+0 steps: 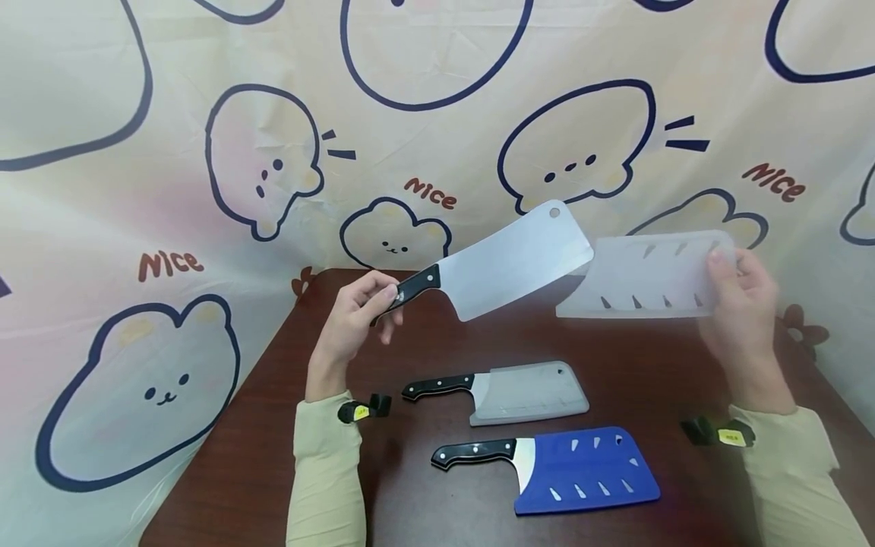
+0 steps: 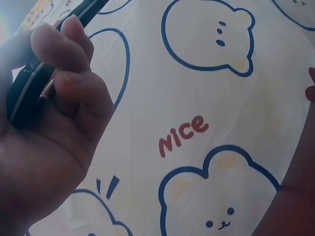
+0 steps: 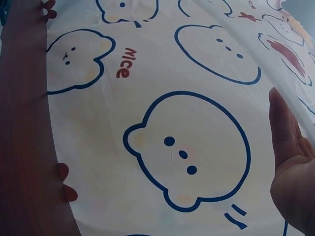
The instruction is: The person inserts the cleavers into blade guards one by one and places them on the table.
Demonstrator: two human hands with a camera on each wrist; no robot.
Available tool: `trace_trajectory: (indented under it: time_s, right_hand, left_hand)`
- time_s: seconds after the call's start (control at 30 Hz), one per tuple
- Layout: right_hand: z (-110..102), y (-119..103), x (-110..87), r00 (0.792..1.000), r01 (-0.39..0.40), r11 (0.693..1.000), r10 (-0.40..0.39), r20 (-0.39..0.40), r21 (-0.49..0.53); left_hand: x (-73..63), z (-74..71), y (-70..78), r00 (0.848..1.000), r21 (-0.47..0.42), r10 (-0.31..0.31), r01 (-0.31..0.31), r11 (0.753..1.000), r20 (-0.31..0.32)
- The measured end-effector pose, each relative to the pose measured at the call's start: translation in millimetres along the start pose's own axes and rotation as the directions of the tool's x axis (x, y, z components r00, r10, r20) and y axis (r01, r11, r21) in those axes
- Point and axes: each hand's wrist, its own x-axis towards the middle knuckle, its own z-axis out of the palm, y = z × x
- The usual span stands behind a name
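My left hand [image 1: 355,311] grips the black riveted handle of a bare cleaver [image 1: 516,258], raised above the table with its blade angled up to the right. In the left wrist view, the fingers curl round the dark handle [image 2: 24,93]. At the right, my right hand [image 1: 741,304] pinches the end of a translucent white blade guard [image 1: 649,273] with slots along it. The blade's far corner meets the guard's left edge in the head view; whether they touch, I cannot tell. Only part of the right hand [image 3: 295,182] shows in the right wrist view.
Below, a cleaver in a whitish guard [image 1: 529,391] lies on the dark brown table [image 1: 246,456]. Nearer to me lies another cleaver in a blue guard [image 1: 588,471]. Both handles point left. A cartoon-printed cloth [image 1: 424,152] hangs behind and at the sides.
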Motion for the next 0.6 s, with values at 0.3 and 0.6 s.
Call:
trace_trajectory:
  time_s: [0.3,0.6]
  right_hand:
    - [-1.5,-2.2,-2.6,0.999,-0.013,1.000,0.013,-0.033,-0.019]
    - [-1.5,-6.5,0.0,0.995,-0.001,0.999,0.005,-0.102,0.042]
  left_hand:
    - [5.1,7.9,1.9,0.999,-0.007,-0.016,0.016,1.000,0.051]
    - [4.3,10.4,3.9,0.992,0.060,-0.101,0.096,0.994,0.077]
